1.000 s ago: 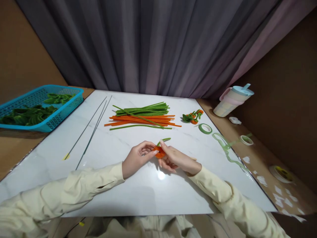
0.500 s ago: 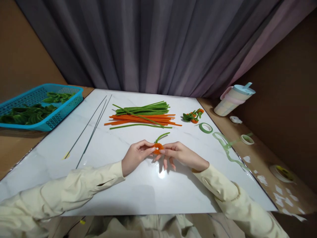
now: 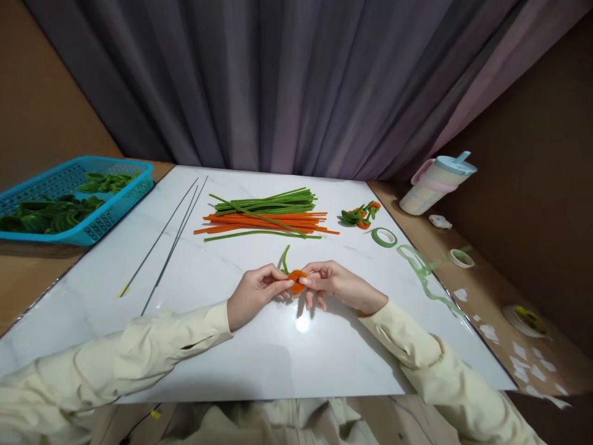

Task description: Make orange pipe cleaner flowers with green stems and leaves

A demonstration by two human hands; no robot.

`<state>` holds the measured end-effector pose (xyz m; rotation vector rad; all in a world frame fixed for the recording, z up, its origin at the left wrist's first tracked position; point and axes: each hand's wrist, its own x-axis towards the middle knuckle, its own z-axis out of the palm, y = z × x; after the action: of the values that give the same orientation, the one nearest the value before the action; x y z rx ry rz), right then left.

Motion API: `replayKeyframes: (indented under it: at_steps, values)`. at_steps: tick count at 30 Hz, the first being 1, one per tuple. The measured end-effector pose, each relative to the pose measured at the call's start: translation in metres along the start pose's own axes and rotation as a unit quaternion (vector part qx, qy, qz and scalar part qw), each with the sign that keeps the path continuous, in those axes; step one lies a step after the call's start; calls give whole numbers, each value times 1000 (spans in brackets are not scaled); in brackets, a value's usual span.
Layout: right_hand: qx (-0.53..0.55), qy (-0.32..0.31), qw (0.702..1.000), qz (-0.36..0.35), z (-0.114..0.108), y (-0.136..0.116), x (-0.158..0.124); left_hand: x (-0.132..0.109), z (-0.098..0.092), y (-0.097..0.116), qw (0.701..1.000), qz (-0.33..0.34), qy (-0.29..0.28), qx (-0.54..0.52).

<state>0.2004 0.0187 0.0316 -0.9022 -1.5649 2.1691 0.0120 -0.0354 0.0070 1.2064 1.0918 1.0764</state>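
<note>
Between my hands is a small orange pipe-cleaner flower (image 3: 297, 282), a fuzzy ring with a dark centre. Its green pipe-cleaner stem (image 3: 285, 259) sticks up and away from me. My left hand (image 3: 259, 290) pinches the flower's left side between thumb and fingers. My right hand (image 3: 340, 285) pinches the right side, its thumb by the centre and its lower fingers hanging loose. Beyond them lie a bundle of green pipe cleaners (image 3: 273, 203) and a bundle of orange pipe cleaners (image 3: 259, 221).
Finished-looking orange and green flowers (image 3: 361, 214) lie right of the bundles, beside green floral tape (image 3: 384, 237). Long thin wires (image 3: 173, 247) lie at left. A blue basket (image 3: 92, 228) holds green leaf shapes. A tumbler (image 3: 433, 185), tape rolls and paper scraps (image 3: 521, 352) are on the right.
The flower has turned in my fingers: its stem now points up instead of right, and the centre looks dark and filled. My right fingers have drawn in a little.
</note>
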Motion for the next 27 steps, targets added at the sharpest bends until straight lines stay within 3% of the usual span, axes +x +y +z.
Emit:
replayKeyframes:
  at_steps: [5,13,22,27]
  values:
    - [25,-20,999,16,-3,7,3,-3,-2,-3,998,29,-24,41]
    - [58,-44,996,52,-2,14,7,-10,-5,-3,973,156,-25,168]
    - [86,-81,992,48,-12,15,9,-10,-2,1,980,138,-4,146]
    - [96,-87,990,48,-15,15,9,-11,-3,2,969,186,-8,164]
